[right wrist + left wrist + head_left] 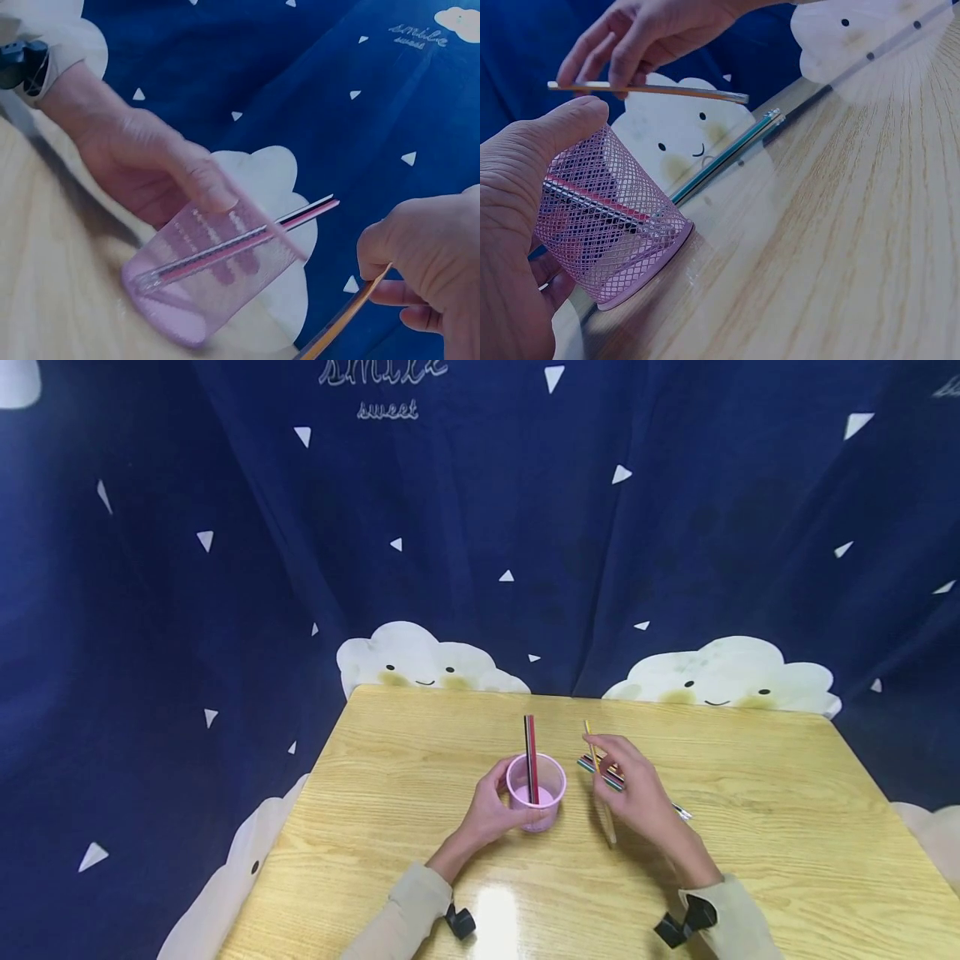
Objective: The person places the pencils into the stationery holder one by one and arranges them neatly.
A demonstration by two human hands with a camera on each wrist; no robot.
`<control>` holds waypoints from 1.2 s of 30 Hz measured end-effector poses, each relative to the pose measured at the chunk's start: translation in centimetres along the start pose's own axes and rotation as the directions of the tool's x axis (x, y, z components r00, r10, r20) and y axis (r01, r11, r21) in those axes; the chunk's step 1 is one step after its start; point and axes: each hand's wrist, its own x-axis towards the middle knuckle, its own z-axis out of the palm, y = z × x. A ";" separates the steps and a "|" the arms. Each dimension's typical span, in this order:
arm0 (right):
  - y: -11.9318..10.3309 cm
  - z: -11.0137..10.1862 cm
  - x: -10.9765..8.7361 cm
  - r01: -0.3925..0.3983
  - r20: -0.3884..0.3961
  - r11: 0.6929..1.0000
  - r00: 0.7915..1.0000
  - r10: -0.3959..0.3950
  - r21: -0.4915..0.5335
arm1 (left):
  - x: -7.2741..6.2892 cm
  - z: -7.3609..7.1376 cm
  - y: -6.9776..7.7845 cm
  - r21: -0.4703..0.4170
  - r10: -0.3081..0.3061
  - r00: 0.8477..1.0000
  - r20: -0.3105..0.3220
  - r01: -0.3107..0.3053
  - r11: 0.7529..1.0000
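The left hand [487, 814] wraps round the pink cup [557, 782], thumb on the near side and fingers round the far left side. The cup stands on the bench [390, 760], just left of the middle. Two pencils, one black [527, 747] and one red [534, 747], stand side by side in it and poke out over the rim.

The right hand [637, 789] is to the right of the cup, up off the bench. Its thumb and fingers pinch a yellow pencil [686, 91], with one end pointing to the far side. More pencils [600, 775] lie on the bench, partly hidden under this hand. Both arms reach in from the near side and lean toward each other, bent a bit at the wrists.
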 end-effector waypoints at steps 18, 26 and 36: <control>-2.7 -0.1 4.9 0.079 -0.292 0.994 0.955 -0.053 0.079 | 0.0 -0.2 0.0 -0.004 -0.016 1.000 0.010 0.016 1.000; -3.1 0.9 6.0 0.074 -0.335 0.989 0.942 -0.027 0.129 | 0.1 -0.2 -0.2 -0.018 -0.010 1.000 0.017 0.010 1.000; -2.5 3.4 5.2 0.044 -0.247 0.987 0.969 -0.005 0.154 | 0.0 -0.2 0.1 0.021 -0.021 1.000 0.013 0.020 1.000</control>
